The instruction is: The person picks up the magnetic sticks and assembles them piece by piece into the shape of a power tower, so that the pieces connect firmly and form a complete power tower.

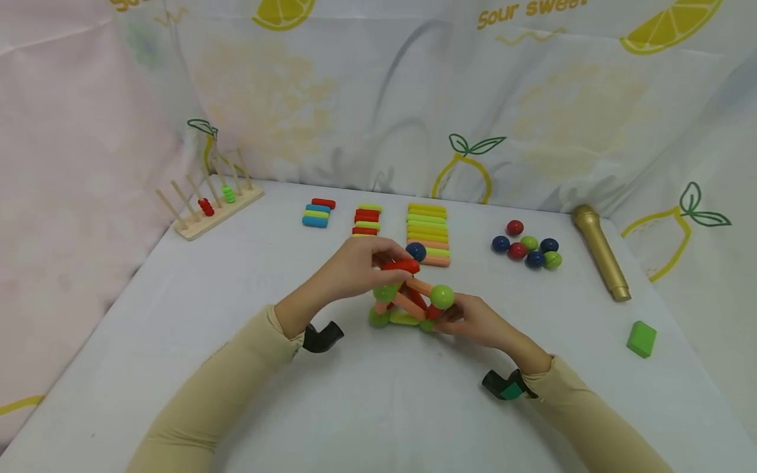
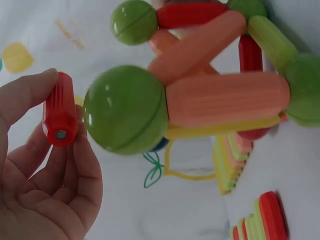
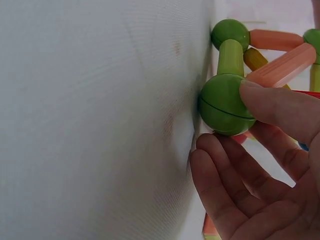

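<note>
My left hand (image 1: 357, 264) pinches a red magnetic rod (image 2: 61, 107) between thumb and fingers, over a frame of rods and balls on the table. The rod's end, with a round metal tip, faces the left wrist camera. Green balls (image 2: 126, 110) join peach rods (image 2: 227, 99), with red, yellow and lime rods among them. A dark blue ball (image 1: 416, 251) shows at the frame's top. Low on the right, my right hand (image 1: 476, 320) holds a green corner ball (image 3: 226, 102), thumb on one side and fingers beneath. A lime rod (image 3: 231, 56) links that ball to another.
Behind the frame lie rows of coloured rods (image 1: 427, 220). Loose red, blue and green balls (image 1: 535, 259) sit to the right, near a gold toy microphone (image 1: 602, 253) and a green block (image 1: 641, 339). A wooden bead rack (image 1: 219, 213) stands at the back left.
</note>
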Demonstrator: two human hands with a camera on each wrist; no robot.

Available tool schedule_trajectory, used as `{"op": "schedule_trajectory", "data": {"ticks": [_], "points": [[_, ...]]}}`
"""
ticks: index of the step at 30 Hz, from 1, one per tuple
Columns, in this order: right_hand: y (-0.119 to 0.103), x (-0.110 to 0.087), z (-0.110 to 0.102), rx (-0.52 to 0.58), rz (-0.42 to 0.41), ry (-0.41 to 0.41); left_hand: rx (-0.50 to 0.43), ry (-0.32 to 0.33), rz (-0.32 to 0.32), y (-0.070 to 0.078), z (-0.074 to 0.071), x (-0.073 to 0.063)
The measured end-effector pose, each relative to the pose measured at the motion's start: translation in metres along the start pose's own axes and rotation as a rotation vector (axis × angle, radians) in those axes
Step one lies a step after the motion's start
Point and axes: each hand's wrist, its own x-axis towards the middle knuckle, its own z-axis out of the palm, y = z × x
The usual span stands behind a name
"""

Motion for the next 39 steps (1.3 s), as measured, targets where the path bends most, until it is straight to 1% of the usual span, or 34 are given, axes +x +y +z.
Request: {"op": "schedule_trajectory", "data": {"ticks": [1, 2, 6, 9, 12, 15, 18, 20, 24, 27, 30, 33, 35, 37, 39], "points": [[0.0, 0.0, 0.0, 0.001, -0.001, 0.002, 0.005, -0.011, 0.016, 0.004, 0.004, -0.001], [0.001, 0.0, 0.0, 0.004, -0.004, 0.005, 0.02, -0.021, 0.018, 0.007, 0.008, -0.001], [0.001, 0.0, 0.0, 0.009, -0.013, 0.018, 0.085, -0.071, -0.032, 0.016, 0.02, -0.001], [0.001, 0.0, 0.001, 0.013, -0.011, 0.021, 0.118, -0.103, -0.061, 0.017, 0.028, 0.0], [0.001, 0.0, 0.001, 0.016, -0.005, 0.023, 0.137, -0.111, -0.056, 0.015, 0.033, 0.001], [0.001, -0.001, 0.001, 0.019, -0.004, 0.027, 0.176, -0.103, -0.042, 0.015, 0.036, 0.002], [0.001, -0.001, 0.001, 0.015, -0.017, 0.03, 0.227, -0.089, -0.013, 0.017, 0.037, 0.002], [0.001, -0.001, 0.002, 0.008, -0.022, 0.032, 0.245, -0.081, 0.01, 0.016, 0.037, 0.002], [0.001, -0.001, 0.002, 0.0, -0.018, 0.027, 0.206, -0.086, 0.043, 0.012, 0.034, 0.0], [0.0, -0.001, 0.001, -0.004, -0.004, 0.016, 0.163, -0.082, 0.049, 0.005, 0.027, -0.003], [0.001, -0.002, 0.0, -0.007, -0.002, 0.012, 0.16, -0.068, 0.07, -0.001, 0.022, -0.005], [0.001, -0.003, 0.0, -0.01, -0.009, 0.018, 0.203, -0.071, 0.087, -0.001, 0.023, -0.005], [0.002, -0.003, 0.0, -0.009, -0.014, 0.021, 0.227, -0.073, 0.097, 0.002, 0.026, -0.005], [0.002, -0.002, 0.001, -0.009, -0.022, 0.022, 0.25, -0.073, 0.09, 0.004, 0.027, -0.006], [0.002, -0.002, 0.002, -0.014, -0.027, 0.024, 0.26, -0.058, 0.087, 0.005, 0.028, -0.008]]}}
